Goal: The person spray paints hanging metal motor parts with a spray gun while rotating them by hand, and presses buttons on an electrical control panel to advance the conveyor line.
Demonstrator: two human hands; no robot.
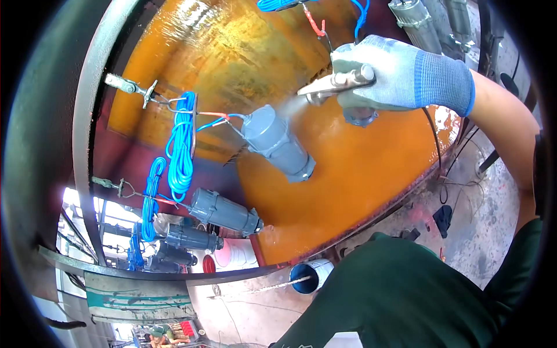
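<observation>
A right hand (386,72) in a blue-grey glove is gripping a spray gun (333,85), its fingers wrapping the tool though the back of the hand is hiding most of them, as pale mist (294,106) is streaming from the nozzle toward a grey motor (278,142). The left hand is not showing, so the state of its fingers cannot be told. The motor is hanging tilted, its upper end toward the hooks at left, in front of a wet orange booth (348,185), with a coil of blue cable (181,148) dangling just beside it. Work on this piece appears to be in progress: its visible side is already showing even grey, while its far side is facing away and cannot be judged. A second motor (360,119) is hanging partly hidden behind the glove. At lower left, a row of motors, the nearest one (226,210) in clearest view, is also showing grey, but whether those are finished or awaiting spray is not clear. More grey units (415,26) are standing out at upper right, and a bucket (310,275) is sitting below the booth's edge.
</observation>
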